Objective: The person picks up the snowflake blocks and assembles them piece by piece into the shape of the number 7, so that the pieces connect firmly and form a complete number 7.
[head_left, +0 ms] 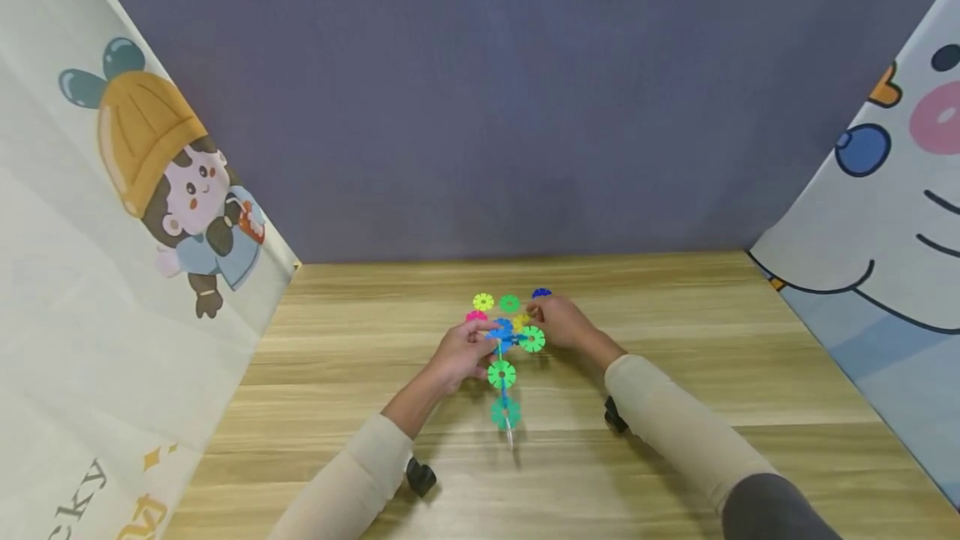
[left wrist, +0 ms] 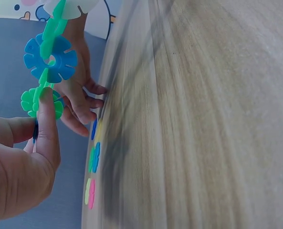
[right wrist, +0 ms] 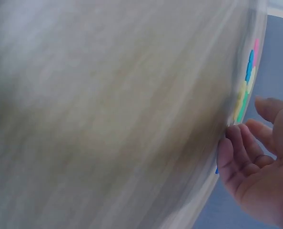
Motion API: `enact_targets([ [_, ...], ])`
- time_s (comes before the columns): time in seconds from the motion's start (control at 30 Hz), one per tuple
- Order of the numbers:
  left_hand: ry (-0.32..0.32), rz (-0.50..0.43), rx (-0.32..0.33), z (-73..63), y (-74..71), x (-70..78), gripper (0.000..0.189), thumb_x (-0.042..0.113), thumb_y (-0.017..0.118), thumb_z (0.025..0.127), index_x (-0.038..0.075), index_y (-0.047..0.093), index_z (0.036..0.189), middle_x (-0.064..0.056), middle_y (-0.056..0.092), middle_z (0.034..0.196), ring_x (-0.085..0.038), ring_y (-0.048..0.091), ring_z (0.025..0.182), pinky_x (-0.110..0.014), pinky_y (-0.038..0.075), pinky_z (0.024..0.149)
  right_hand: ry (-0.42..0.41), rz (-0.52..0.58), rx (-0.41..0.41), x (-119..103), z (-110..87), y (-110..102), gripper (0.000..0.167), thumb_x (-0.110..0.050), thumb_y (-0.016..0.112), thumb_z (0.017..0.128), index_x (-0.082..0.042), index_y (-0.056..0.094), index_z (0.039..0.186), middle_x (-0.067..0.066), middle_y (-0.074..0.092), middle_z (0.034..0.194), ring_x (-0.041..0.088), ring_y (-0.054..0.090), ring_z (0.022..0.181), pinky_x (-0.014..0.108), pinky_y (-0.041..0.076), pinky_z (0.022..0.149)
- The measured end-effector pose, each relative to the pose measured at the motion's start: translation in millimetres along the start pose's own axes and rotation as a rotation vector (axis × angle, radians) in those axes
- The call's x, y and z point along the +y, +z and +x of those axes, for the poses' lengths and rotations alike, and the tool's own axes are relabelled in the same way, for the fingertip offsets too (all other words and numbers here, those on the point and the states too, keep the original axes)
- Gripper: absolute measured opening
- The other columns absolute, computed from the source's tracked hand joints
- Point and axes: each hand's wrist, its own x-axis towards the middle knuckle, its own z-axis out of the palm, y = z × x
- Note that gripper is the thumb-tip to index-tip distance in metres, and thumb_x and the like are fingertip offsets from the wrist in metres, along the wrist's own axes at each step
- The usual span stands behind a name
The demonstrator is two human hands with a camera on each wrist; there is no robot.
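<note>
Head view: the left hand (head_left: 461, 354) is pinching linked discs (head_left: 502, 374) above the table (head_left: 360, 323); the right hand (head_left: 564, 325) is partly covering a dark blue disc (head_left: 542, 293). Left wrist: the frame is cropping a pale disc (left wrist: 82, 5). Right wrist: fingers (right wrist: 227, 153) (thumb (right wrist: 271, 109) apart) are bending loosely, contact unclear.

Pinched in left hand (head_left: 459, 354), clear of tabletop (head_left: 322, 407): chain (head_left: 502, 374) of notched plastic discs, slotted edge to edge, neighbours turned crosswise. Mostly blues and greens; white disc (left wrist: 84, 5) at near end. Short side branch toward the right, ending in bright green disc (head_left: 532, 339). Loose, flat on tabletop, two rows. Back: yellow-green disc (head_left: 483, 302), plain green disc (head_left: 509, 303), dark blue disc (head_left: 542, 294), partly hidden by right hand (head_left: 564, 322). Front: pink disc (head_left: 476, 317), mid-blue disc (left wrist: 96, 156), yellow disc (head_left: 521, 322).
</note>
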Motion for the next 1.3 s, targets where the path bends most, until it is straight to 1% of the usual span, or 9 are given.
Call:
enact_targets([
  [0.13,-0.009,0.000,-0.001,0.8,0.1,-0.8,0.035,0.011,0.063,0.100,0.009,0.062,0.135,-0.002,0.057,0.087,-0.013,0.065,0.072,-0.025,0.057,0.056,-0.016,-0.049,-0.018,-1,4.2,2,0.029,-0.016,0.065,0.100,-0.002,0.069,0.126,0.009,0.075,0.103,0.020,0.069,0.088,0.041,0.059,0.083],
  [0.23,-0.007,-0.001,0.002,1.9,0.1,-1.0,0.035,0.011,0.063,0.100,0.009,0.062,0.135,-0.002,0.056,0.087,-0.013,0.065,0.072,-0.024,0.057,0.056,-0.035,-0.108,-0.035,0,6.9,4,0.028,-0.004,0.059,0.099,-0.004,0.069,0.126,0.007,0.072,0.094,0.018,0.062,0.083,0.040,0.058,0.083],
  [0.33,-0.001,0.001,0.004,2.7,0.3,-0.9,0.035,0.010,0.063,0.100,0.009,0.062,0.135,-0.002,0.055,0.087,-0.013,0.064,0.072,-0.024,0.056,0.055,-0.033,-0.142,-0.051,1,8.3,4,0.035,0.004,0.055,0.097,-0.006,0.069,0.128,0.006,0.071,0.096,0.016,0.056,0.081,0.038,0.057,0.082],
  [0.5,-0.008,0.000,0.006,3.4,0.9,0.1,0.035,0.010,0.063,0.100,0.009,0.062,0.135,-0.003,0.056,0.089,-0.013,0.063,0.073,-0.024,0.057,0.056,-0.036,-0.151,-0.050,0,9.3,3,0.030,-0.004,0.063,0.098,-0.007,0.069,0.127,0.010,0.073,0.106,0.024,0.067,0.095,0.043,0.058,0.087],
  [0.73,-0.012,-0.011,-0.004,4.5,0.6,1.8,0.035,0.011,0.064,0.099,0.010,0.062,0.134,-0.004,0.057,0.090,-0.014,0.064,0.075,-0.027,0.059,0.059,0.006,-0.124,-0.056,0,11.5,0,0.027,-0.013,0.070,0.096,-0.006,0.068,0.123,0.011,0.071,0.110,0.028,0.067,0.103,0.044,0.057,0.089],
  [0.9,-0.005,-0.017,0.002,5.2,0.0,3.4,0.034,0.011,0.063,0.099,0.010,0.063,0.133,-0.004,0.057,0.090,-0.015,0.064,0.076,-0.028,0.060,0.061,0.068,-0.067,-0.031,0,12.2,-2,0.016,-0.010,0.069,0.097,-0.007,0.062,0.111,0.007,0.065,0.098,0.022,0.062,0.089,0.039,0.054,0.080],
  [1.03,0.000,-0.022,0.006,6.0,-0.4,3.6,0.035,0.011,0.063,0.100,0.008,0.061,0.135,-0.004,0.056,0.089,-0.014,0.063,0.075,-0.028,0.060,0.061,0.055,-0.030,0.006,1,9.0,-3,0.014,-0.013,0.069,0.097,-0.009,0.057,0.102,0.003,0.059,0.086,0.017,0.054,0.076,0.032,0.048,0.071],
  [1.17,-0.005,-0.034,0.016,7.2,-1.1,4.0,0.036,0.011,0.063,0.100,0.007,0.060,0.136,-0.003,0.055,0.089,-0.014,0.063,0.075,-0.026,0.059,0.059,-0.004,0.007,0.031,2,1.8,-8,0.013,-0.012,0.067,0.098,-0.005,0.061,0.107,0.004,0.062,0.087,0.016,0.056,0.076,0.033,0.050,0.071],
  [1.3,-0.008,-0.042,0.030,8.2,-2.3,4.5,0.036,0.010,0.062,0.100,0.006,0.060,0.136,-0.002,0.055,0.088,-0.013,0.064,0.073,-0.024,0.057,0.057,-0.045,0.024,0.055,7,-5.0,-15,0.020,-0.012,0.068,0.097,-0.002,0.066,0.115,0.004,0.065,0.087,0.014,0.055,0.075,0.034,0.050,0.071],
])
